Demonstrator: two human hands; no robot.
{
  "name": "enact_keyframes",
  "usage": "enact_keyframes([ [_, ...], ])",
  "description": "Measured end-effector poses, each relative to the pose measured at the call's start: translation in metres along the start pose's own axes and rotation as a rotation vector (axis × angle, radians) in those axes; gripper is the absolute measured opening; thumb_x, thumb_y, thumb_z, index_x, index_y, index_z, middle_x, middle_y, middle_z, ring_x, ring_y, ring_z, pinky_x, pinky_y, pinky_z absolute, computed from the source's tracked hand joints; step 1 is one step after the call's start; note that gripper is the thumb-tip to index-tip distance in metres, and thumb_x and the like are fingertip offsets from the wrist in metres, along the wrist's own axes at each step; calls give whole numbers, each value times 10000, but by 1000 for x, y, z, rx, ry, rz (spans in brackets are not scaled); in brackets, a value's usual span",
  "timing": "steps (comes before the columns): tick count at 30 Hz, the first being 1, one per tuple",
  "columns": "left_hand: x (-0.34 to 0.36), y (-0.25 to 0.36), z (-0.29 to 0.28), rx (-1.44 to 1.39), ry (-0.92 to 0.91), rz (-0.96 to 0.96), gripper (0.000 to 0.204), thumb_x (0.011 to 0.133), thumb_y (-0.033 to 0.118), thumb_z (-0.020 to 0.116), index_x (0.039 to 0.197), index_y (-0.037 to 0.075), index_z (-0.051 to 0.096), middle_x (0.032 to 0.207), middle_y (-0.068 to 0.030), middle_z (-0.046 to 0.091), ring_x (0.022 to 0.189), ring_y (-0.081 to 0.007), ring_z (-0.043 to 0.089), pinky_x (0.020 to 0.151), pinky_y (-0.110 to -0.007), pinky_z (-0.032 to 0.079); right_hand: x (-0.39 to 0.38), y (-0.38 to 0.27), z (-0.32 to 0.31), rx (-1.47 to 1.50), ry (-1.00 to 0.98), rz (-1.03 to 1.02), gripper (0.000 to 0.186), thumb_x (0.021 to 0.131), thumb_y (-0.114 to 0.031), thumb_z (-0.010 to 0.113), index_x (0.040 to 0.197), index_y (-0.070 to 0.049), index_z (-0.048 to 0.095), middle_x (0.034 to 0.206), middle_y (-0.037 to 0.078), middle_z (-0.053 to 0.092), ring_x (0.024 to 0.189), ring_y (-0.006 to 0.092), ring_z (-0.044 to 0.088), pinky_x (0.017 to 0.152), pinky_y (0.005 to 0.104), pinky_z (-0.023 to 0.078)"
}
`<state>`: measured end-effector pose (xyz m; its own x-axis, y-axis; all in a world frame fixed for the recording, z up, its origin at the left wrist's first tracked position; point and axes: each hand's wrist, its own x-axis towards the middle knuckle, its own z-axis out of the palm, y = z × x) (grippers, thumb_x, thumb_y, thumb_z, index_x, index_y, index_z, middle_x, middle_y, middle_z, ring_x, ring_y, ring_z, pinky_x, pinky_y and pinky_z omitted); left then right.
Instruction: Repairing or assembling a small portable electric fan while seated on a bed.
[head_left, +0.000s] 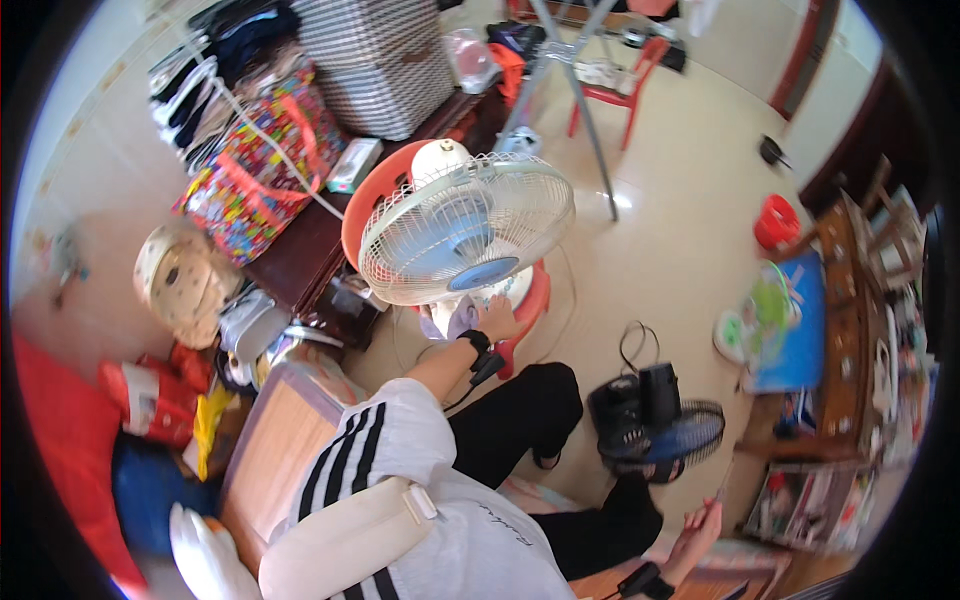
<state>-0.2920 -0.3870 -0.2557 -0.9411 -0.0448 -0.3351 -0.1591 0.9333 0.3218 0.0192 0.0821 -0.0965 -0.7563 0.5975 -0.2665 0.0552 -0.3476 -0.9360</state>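
The electric fan [468, 232] has light-blue blades inside a whitish round wire guard with a blue centre. It stands, head tilted, on a red plastic stool [539, 303].

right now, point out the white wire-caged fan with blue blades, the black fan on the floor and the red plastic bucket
White wire-caged fan [468, 235], head view: wire guard over the blades.
Black fan [667, 437], head view: round guard.
Red plastic bucket [777, 228], head view: outer wall.
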Motion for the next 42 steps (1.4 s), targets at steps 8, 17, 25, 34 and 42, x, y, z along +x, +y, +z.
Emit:
enact_keyframes([
  [8,-128,21,-112,-339,-161,982,531,872,349,571,1221,-38,470,1171,-236,515,1110,-347,499,930,-399,406,-142,-33,77,-1,-83,-202,242,943,-168,483,1111,3,513,775,-6,476,656,62,421,555,219,371],
  [17,-216,-42,-231,-449,-328,1242,349,865,201,602,1159,19,559,1095,-136,611,1003,-292,591,844,-351,464,-204,-49,156,-196,-123,-295,243,971,-210,445,1120,-19,471,825,76,579,634,102,525,560,209,417],
  [25,-227,-34,-302,-517,-37,1294,214,845,118,609,1034,17,615,941,-129,637,870,-282,608,749,-349,475,-192,-49,293,-109,-499,-177,256,962,-205,461,1086,2,548,918,76,623,729,124,560,671,244,423],
  [34,-247,-4,-303,-808,-61,1034,379,922,119,509,1263,-32,444,980,-137,628,858,-205,628,766,-303,480,-177,-54,427,-270,-895,-11,186,871,-103,609,999,28,644,779,19,638,657,65,562,595,191,445],
  [42,-236,1,-314,-891,114,759,268,968,102,417,1162,-43,532,1031,-98,628,925,-117,588,828,-255,458,-146,-61,457,-499,-1057,-575,253,763,-117,724,978,-4,650,764,60,656,669,88,613,598,227,475],
])
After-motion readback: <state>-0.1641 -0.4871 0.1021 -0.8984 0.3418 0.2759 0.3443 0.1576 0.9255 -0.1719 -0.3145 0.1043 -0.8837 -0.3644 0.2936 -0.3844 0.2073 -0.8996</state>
